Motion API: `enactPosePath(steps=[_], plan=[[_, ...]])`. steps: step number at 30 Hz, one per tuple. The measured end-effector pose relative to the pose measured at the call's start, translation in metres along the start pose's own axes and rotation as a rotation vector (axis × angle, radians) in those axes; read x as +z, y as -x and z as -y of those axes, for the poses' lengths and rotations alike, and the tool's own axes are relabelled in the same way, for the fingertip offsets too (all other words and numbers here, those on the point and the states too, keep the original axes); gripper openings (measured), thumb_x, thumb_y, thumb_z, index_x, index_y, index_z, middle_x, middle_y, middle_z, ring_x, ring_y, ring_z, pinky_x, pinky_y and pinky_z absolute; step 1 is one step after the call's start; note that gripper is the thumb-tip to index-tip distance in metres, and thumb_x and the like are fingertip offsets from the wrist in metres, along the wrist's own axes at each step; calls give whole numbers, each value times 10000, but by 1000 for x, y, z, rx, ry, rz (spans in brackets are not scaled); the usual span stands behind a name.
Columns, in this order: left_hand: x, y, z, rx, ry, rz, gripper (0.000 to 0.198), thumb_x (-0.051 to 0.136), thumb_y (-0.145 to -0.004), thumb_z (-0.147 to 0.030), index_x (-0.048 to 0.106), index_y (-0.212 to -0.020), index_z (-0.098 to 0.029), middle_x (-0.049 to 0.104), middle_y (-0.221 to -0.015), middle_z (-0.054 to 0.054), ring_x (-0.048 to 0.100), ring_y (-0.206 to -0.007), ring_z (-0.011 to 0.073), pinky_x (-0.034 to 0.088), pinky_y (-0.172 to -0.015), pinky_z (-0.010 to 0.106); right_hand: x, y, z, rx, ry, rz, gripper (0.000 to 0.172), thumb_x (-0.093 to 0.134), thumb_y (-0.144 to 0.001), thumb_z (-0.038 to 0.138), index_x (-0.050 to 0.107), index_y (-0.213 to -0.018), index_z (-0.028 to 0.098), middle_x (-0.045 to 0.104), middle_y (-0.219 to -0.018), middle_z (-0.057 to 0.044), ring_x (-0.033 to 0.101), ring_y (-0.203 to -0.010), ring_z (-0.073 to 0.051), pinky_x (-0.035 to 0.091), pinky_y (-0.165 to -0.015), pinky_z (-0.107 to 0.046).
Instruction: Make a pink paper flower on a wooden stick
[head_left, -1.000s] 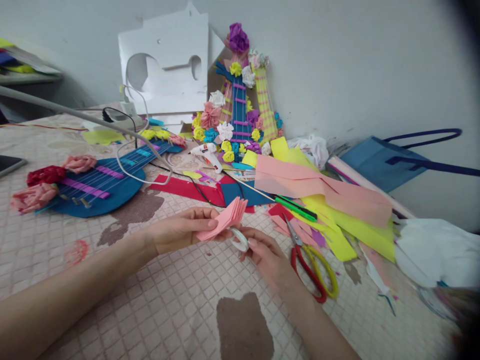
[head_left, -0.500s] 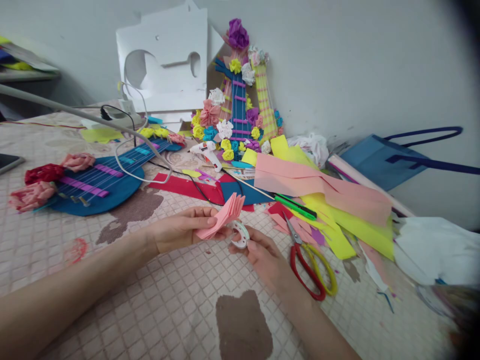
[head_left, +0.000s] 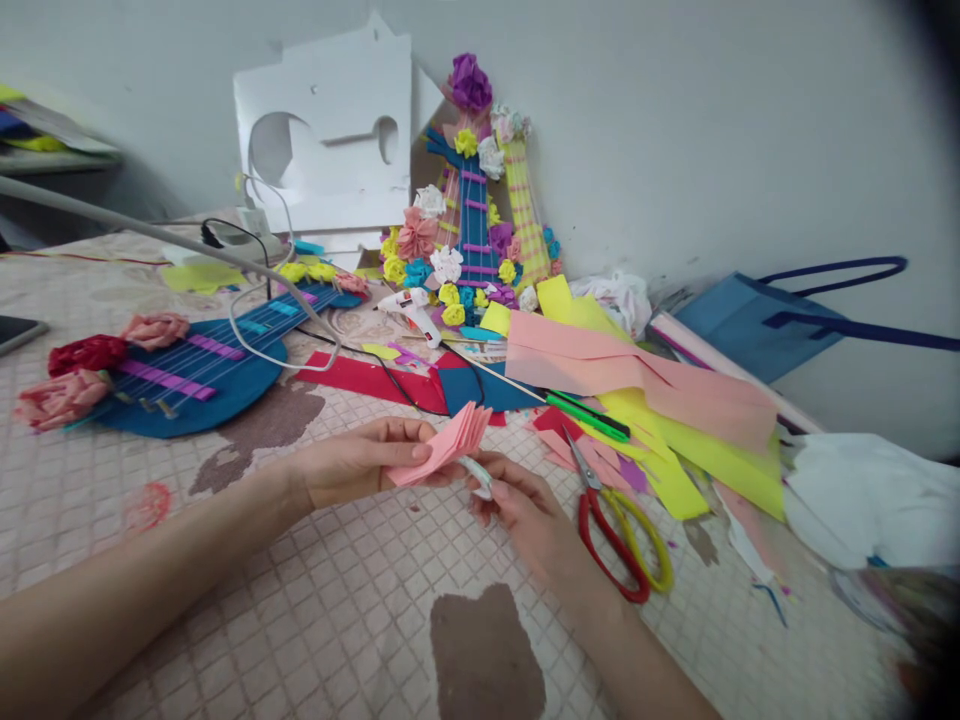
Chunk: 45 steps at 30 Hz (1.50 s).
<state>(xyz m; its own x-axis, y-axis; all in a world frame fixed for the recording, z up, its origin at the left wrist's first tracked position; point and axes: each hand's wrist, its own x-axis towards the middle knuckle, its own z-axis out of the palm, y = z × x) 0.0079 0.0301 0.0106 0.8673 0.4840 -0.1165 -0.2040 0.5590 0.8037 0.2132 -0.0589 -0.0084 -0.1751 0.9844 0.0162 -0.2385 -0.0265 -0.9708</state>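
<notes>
My left hand (head_left: 369, 462) pinches a folded stack of pink crepe paper (head_left: 452, 440) between thumb and fingers, its pleated edges fanned toward the upper right. My right hand (head_left: 529, 500) grips a small white spool (head_left: 477, 474), seen nearly edge-on just below the stack. Whether thread or wire runs from the spool to the paper is too fine to see. Right of my right hand lie scissors (head_left: 592, 476) with one red and one yellow handle. Pink paper scraps (head_left: 600, 457) are scattered beyond their blades.
A blue paper guitar (head_left: 217, 385) with paper roses lies at left, a white cable looping over it. Behind my hands are a glue gun (head_left: 411, 310), a red strip (head_left: 360, 383) and a green cutter (head_left: 586, 414). Pink and yellow sheets (head_left: 645, 375) spread rightward. Flower-covered guitars (head_left: 474, 215) lean on the wall.
The white spool has turned from showing its holed face to nearly edge-on in my right hand. The pink stack has tipped slightly lower and to the right. The view has shifted slightly.
</notes>
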Motion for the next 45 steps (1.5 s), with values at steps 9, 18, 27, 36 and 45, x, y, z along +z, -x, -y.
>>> enactPosePath(steps=[9, 18, 27, 36, 45], plan=[[-5, 0, -3, 26, -12, -90, 188, 724, -747, -251, 637, -851, -120, 608, -1200, 120, 618, -920, 163, 452, -861, 292, -2, -2, -2, -42, -143, -16, 176, 575, -810, 352, 686, -841, 220, 586, -998, -35, 552, -742, -138, 432, -649, -274], [-3, 0, 0, 3, 38, -110, 251, 757, -711, -274, 635, -874, -128, 690, -951, 80, 622, -889, 157, 452, -814, 255, 0, -1, -2, -49, -216, 69, 193, 536, -874, 317, 703, -928, 235, 645, -974, -25, 648, -933, -199, 488, -823, -325], [-2, -1, 3, -10, 45, -81, 314, 794, -669, -295, 655, -886, -115, 682, -892, 67, 631, -859, 148, 458, -782, 217, 1, 1, 1, -8, -205, 138, 181, 549, -877, 326, 685, -964, 244, 670, -981, -25, 659, -928, -201, 497, -808, -335], [-3, 0, 2, -9, -70, -25, 191, 738, -735, -269, 638, -801, -119, 656, -886, 55, 607, -855, 143, 429, -788, 226, -4, 2, 2, -45, 46, 59, 175, 580, -839, 344, 695, -907, 230, 557, -1202, -52, 561, -682, -101, 463, -621, -279], [6, -2, 0, 1, -482, -281, 233, 689, -734, -348, 585, -714, -140, 562, -702, -12, 451, -581, 82, 322, -517, 195, -24, -3, 3, -83, 411, -341, 216, 532, -858, 394, 639, -922, 218, 615, -964, -58, 572, -766, -163, 497, -674, -313]])
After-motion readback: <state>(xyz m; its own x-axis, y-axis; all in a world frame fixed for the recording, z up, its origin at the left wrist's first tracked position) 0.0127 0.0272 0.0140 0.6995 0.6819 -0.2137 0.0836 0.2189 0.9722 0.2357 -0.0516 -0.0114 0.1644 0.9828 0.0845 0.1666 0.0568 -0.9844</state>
